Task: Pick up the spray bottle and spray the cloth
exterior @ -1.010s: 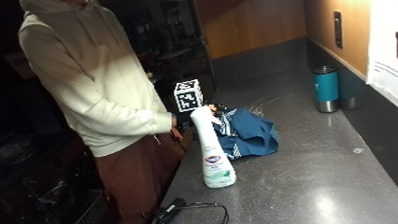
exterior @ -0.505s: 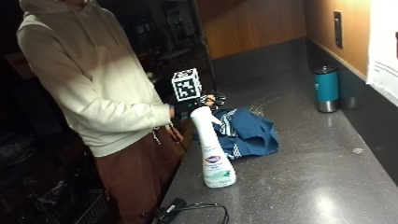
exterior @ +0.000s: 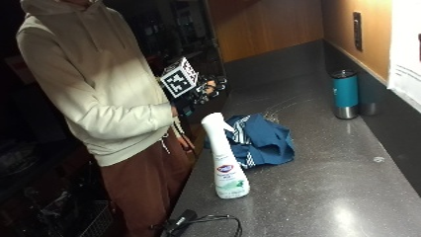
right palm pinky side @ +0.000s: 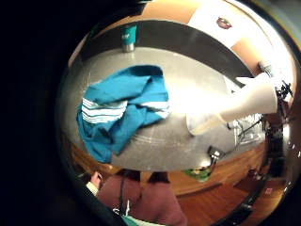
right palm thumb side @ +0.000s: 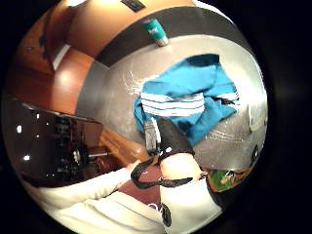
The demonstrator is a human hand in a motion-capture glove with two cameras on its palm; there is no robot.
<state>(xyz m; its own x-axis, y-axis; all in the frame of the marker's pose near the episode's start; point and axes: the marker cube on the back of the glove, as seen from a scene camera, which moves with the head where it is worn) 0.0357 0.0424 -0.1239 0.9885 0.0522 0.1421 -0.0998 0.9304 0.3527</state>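
Grey counter (exterior: 315,187) | spray bottle (exterior: 224,158) upright just beside the blue cloth (exterior: 260,140) | my gloved hand (exterior: 190,96) raised near the cloth, holding nothing, finger state unclear.

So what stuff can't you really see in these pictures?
- Gloved right hand, outside view: the marker cube covers most of it, so finger pose is unclear.
- Spray bottle, outside view: only the brand logo shows on the label; the small print is too tiny to read.
- Cloth, outside view: the bottle hides one edge; the folds hide its underside.
- Teal tumbler: its far side is hidden.
- Bare hand: not in any view.
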